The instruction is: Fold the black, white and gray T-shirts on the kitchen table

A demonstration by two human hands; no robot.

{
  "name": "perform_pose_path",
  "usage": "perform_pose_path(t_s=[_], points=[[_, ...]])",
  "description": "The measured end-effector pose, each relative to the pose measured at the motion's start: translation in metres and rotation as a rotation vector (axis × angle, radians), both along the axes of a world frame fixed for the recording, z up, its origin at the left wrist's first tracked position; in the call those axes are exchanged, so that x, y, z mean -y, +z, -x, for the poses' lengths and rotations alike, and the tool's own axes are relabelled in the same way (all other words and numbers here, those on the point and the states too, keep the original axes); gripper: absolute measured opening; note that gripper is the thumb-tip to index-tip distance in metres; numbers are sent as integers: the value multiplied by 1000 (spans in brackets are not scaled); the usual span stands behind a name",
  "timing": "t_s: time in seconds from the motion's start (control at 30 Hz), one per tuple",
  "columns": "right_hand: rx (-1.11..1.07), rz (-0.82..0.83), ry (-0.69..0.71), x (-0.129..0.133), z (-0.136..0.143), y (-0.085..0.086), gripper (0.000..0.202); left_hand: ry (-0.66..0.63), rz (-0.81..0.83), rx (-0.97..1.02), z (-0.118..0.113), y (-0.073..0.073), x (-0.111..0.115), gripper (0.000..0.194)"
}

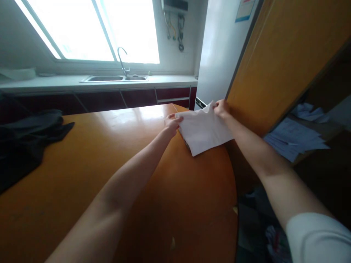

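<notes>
Both arms reach out to a white sheet (205,129) at the far right corner of the wooden table (115,171). Whether it is paper or cloth I cannot tell. My left hand (173,123) pinches its upper left corner. At the upper right, my right hand (221,108) grips the edge, where the sheet bunches into a small peak. The sheet's lower part hangs spread toward me over the rounded table end. A dark edge shows under its left side; what that belongs to is hidden.
Dark fabric (30,135) lies on the table's left end. Loose papers (294,138) are piled on a shelf at right, beside a wooden panel (290,54). Behind the table stand a white refrigerator (219,47) and a counter (60,81) with a sink (105,78).
</notes>
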State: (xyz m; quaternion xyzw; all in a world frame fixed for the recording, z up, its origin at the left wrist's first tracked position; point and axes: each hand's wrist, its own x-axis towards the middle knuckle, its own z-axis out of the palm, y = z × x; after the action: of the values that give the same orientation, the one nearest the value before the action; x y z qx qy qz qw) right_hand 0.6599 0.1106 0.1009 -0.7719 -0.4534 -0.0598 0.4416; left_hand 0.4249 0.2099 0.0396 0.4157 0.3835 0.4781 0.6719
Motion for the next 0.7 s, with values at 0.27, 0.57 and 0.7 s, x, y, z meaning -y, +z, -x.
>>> perform_pose_path(t_s=[0.27, 0.57, 0.7], points=[[1, 299, -170, -34, -21, -12, 16, -39, 62, 4, -8, -16, -33, 51], [-187, 224, -156, -47, -22, -35, 32, 25, 132, -128, -17, -31, -32, 66], [-48, 246, -220, -54, -34, -26, 23, 67, -8, -135, -22, -18, -42, 58]])
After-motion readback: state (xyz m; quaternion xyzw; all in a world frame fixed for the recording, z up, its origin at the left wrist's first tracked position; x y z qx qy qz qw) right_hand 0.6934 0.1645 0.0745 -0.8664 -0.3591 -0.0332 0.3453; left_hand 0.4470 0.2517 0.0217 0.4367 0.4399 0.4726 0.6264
